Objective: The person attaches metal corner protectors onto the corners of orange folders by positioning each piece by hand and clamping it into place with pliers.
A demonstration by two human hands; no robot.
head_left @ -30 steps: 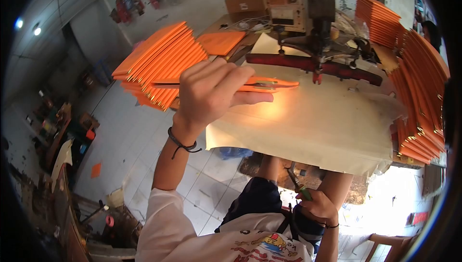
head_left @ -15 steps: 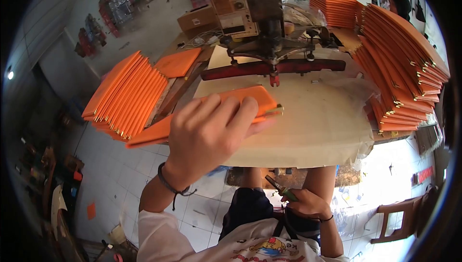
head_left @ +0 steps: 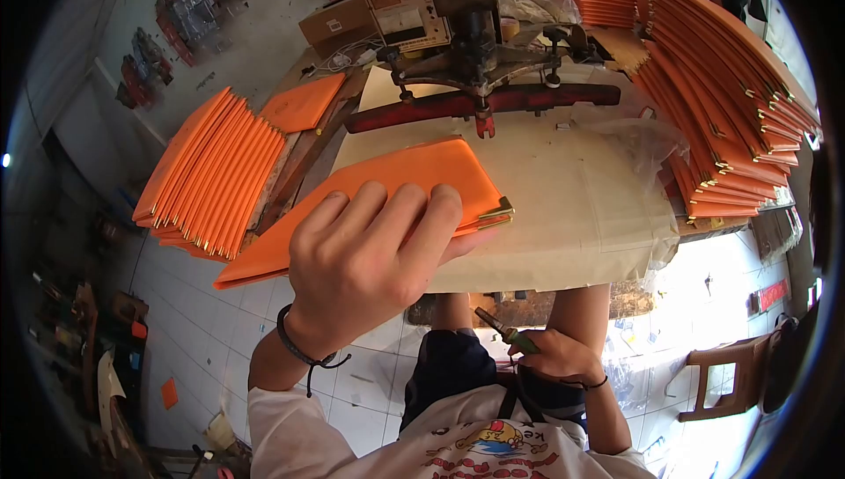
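The left hand [head_left: 361, 259] has its fingers [head_left: 444, 206] gripping the folder [head_left: 422, 165]; its metal corner [head_left: 500, 213] is just beyond them. The right hand [head_left: 563, 357] is closed around the tool [head_left: 521, 340], with the tip pointing away from its fingers.

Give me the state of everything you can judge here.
Left hand: gripping orange folder
orange folder: looks closed, held over the sheet
Right hand: closed around green-handled tool
green-handled tool: held; tip unclear
Left stack: leaning
Near right stack: fanned, uneven
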